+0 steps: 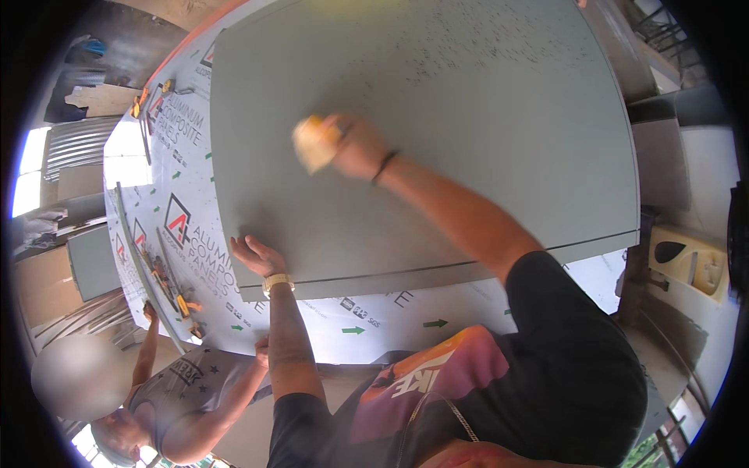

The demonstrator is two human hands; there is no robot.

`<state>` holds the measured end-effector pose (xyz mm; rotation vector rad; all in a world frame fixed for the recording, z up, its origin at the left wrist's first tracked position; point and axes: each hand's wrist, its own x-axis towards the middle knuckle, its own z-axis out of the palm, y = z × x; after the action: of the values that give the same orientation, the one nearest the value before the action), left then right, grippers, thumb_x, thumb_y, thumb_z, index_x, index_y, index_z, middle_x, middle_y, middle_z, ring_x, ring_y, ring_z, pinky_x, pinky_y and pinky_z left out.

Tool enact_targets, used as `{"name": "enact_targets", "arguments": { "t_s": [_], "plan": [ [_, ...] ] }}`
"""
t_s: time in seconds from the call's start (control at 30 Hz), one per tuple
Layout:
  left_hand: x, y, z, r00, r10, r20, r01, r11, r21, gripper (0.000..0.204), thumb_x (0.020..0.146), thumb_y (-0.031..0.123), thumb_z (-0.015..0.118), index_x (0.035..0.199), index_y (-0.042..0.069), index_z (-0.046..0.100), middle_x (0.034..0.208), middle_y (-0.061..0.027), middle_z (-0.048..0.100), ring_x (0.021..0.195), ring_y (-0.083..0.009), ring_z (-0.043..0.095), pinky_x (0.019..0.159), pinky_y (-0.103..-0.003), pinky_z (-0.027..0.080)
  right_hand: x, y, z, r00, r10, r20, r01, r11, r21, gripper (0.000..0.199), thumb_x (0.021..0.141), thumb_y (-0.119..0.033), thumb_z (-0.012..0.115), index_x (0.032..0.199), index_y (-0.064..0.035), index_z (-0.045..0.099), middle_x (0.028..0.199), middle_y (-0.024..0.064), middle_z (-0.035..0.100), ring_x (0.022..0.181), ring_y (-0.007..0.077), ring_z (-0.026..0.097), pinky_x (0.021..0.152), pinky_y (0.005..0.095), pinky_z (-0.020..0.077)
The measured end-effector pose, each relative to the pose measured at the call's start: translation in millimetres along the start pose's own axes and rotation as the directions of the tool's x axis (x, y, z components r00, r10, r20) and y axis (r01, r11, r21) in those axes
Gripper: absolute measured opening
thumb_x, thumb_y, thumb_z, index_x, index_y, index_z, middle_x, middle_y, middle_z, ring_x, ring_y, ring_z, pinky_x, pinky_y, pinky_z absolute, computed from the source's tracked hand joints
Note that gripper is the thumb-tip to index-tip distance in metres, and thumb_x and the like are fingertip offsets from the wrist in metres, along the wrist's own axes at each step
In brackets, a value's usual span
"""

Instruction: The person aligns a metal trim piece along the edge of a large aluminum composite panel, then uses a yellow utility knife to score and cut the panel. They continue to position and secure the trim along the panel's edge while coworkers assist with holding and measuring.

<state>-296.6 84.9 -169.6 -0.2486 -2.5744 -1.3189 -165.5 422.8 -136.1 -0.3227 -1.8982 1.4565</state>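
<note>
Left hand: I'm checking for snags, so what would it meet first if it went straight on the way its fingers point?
Most likely the left edge of the grey panel, close to the left hand, then the white printed sheet beyond. Depth is unclear: the hand may rest on the panel or hover.

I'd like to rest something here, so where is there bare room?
On the grey panel: between the right forearm, the dark specks and the panel's right edge; and between the left hand and right forearm. Crowded: left part of the printed sheet, with tools and a strip.

Blurred yellowish tool over flat grey panel
</note>
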Motion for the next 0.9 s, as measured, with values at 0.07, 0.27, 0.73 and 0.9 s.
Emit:
{"name": "enact_targets", "arguments": {
  "t_s": [0.07,0.27,0.73,0.9],
  "plan": [
    [0,5,-1,1.0,0.009,0.019,-0.01,0.998,0.06,0.078,0.107,0.055,0.046,0.152,-0.008,0.037,0.152,-0.0314,0.045,0.14,-0.0447,0.048,0.116,-0.051,0.041,27,55,-143,0.969,0.226,-0.099,-0.246,0.851,-0.465,0.046,0.101,-0.045,0.064,0.098,-0.0006,0.073,0.083,0.0156,0.077,0.069,0.0316,0.073,0.065,0.0431,0.0587],
    [-1,13,2,0.995,0.084,0.051,-0.092,0.981,0.172,0.077,0.104,0.055,0.052,0.149,-0.007,0.043,0.147,-0.0304,0.049,0.138,-0.0463,0.047,0.115,-0.053,0.039,-48,-2,-611,0.52,0.096,-0.849,-0.786,-0.336,-0.519,0.072,0.087,-0.073,0.062,0.103,-0.0044,0.077,0.102,0.0147,0.079,0.098,0.0331,0.077,0.083,0.0443,0.0599],
    [1,37,4,0.994,-0.035,0.101,-0.009,0.914,0.405,0.073,0.1,0.038,0.062,0.156,-0.001,0.036,0.151,-0.0239,0.05,0.141,-0.0421,0.046,0.117,-0.054,0.034,12,-75,118,0.894,-0.108,0.435,0.088,0.994,0.065,0.029,0.09,-0.015,0.067,0.117,-0.007,0.072,0.118,0.0199,0.072,0.105,0.0395,0.069,0.093,0.0468,0.0554],
    [0,25,6,0.994,-0.022,0.105,-0.03,0.882,0.471,0.074,0.097,0.029,0.066,0.157,0.002,0.033,0.151,-0.025,0.05,0.141,-0.043,0.046,0.116,-0.054,0.037,62,-32,105,0.961,-0.029,0.275,0.057,0.994,-0.094,0.019,0.093,-0.019,0.063,0.103,-0.0067,0.074,0.105,0.0194,0.072,0.1,0.0371,0.069,0.086,0.0469,0.0554]
  ]
}}
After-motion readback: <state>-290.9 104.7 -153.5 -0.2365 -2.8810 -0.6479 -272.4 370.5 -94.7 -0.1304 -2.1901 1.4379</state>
